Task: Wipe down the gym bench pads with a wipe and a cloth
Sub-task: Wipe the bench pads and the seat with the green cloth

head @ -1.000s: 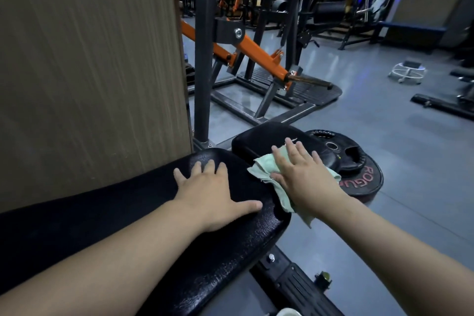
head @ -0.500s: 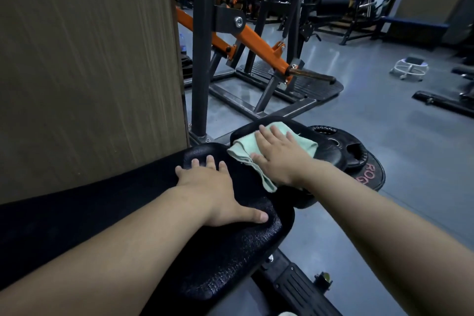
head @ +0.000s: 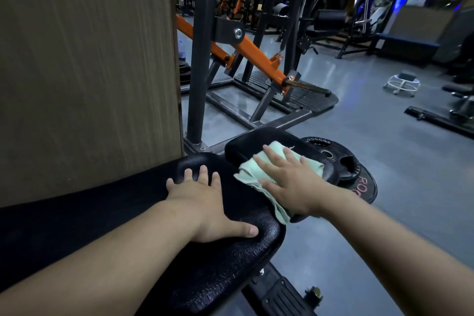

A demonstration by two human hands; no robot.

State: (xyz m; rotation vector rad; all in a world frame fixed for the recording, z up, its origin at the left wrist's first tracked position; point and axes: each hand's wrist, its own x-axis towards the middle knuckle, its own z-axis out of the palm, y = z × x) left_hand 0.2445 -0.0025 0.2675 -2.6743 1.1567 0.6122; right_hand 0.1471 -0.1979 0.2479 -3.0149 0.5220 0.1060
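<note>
Left hand (head: 205, 203) lies flat, fingers spread, palm down on the long black bench pad (head: 225, 259), gripping nothing. At its 2 o'clock, right hand (head: 289, 182) presses flat and open on a pale green cloth (head: 259, 174), which covers the near edge of the smaller black seat pad (head: 256, 141). Black weight plates (head: 351, 169) lie at the cloth's 3 o'clock.

We have one view only, from the head; it looks forward and down along both forearms to the counter (head: 230, 259), which sits close beneath us; the wide lens bends the edges; beyond, it faces the gym floor (head: 384, 151) and distant machines.
</note>
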